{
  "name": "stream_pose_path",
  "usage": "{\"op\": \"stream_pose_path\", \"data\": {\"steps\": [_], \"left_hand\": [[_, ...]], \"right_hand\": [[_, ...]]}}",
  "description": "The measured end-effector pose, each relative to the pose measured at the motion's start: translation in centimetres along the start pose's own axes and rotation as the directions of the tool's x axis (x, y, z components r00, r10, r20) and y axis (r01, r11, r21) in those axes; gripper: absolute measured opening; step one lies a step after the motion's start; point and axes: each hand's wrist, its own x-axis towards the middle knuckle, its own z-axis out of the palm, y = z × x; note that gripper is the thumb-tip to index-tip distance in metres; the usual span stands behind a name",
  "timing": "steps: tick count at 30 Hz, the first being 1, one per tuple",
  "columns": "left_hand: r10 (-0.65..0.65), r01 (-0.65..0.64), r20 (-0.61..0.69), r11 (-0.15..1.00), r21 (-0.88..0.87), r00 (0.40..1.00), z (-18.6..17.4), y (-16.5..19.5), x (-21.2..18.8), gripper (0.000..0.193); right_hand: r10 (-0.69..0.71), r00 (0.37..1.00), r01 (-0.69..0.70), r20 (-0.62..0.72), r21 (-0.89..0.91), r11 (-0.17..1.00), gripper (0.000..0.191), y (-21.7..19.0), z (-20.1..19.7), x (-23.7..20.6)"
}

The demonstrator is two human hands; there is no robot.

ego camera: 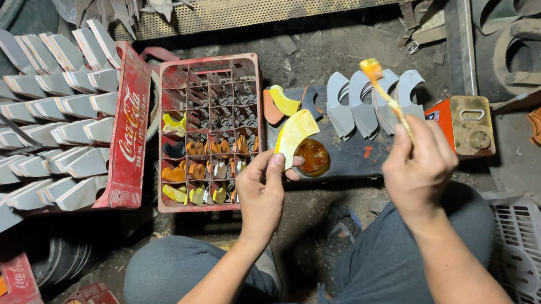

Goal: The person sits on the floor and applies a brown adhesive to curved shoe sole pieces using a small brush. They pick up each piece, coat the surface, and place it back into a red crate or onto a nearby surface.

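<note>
Head view, landmark = red divided crate (210,132) in the middle.

Left hand (262,194): closed on a curved yellow-coated piece (295,134), pinched by its lower end and held up just right of the crate, over the dark surface (348,155). The coat looks complete on the face I can see; the back is hidden.

Right hand (418,163): closed around a thin brush (385,91), farther right of the crate, bristle end up and loaded with yellow-orange. The tip is apart from the piece, not touching it.

Small round jar of amber liquid (313,157) sits on the surface just right of the crate, below the held piece and close to the left thumb.

Progress, my read:
- Done: the lower crate cells hold yellow and orange coated pieces; the upper cells look dark, contents unclear. Two or three more coated pieces (283,103) lie on the surface right of the crate's top corner.
- Left: a row of bare grey curved pieces (369,102) stands on the surface right of the crate, behind the brush. Left of the crate, a large stack of grey blanks (49,118) leans beside a red case, all uncoated.
- So the current piece looks about finished, with the batch nowhere near done.

Orange and tan tin (468,125) at the far right end of the surface, untouched.
</note>
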Motion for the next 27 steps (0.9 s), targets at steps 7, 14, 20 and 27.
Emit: {"op": "stream_pose_path", "data": {"steps": [7,14,20,27], "left_hand": [[-0.243,0.242,0.029,0.938,-0.246,0.970,-0.8,-2.2,1.6,0.034],[-0.175,0.177,0.057,0.819,-0.546,0.983,0.6,-3.3,0.7,0.031],[-0.221,0.211,0.064,0.748,-0.629,0.973,2.4,-3.6,-1.4,0.031],[-0.046,0.051,0.022,0.921,-0.385,0.999,1.4,-3.4,-1.1,0.038]], "right_hand": [[0.326,0.941,-0.327,0.093,0.506,0.798,0.011,-0.1,0.3,-0.6],[0.382,0.591,-0.750,0.710,0.659,-0.063,0.015,-5.6,3.8,-1.9],[0.349,0.594,-0.745,0.725,0.659,-0.103,0.019,-7.7,5.8,-3.8],[0.327,0.668,-0.717,0.668,0.695,0.044,0.015,-6.9,6.4,-3.4]]}}
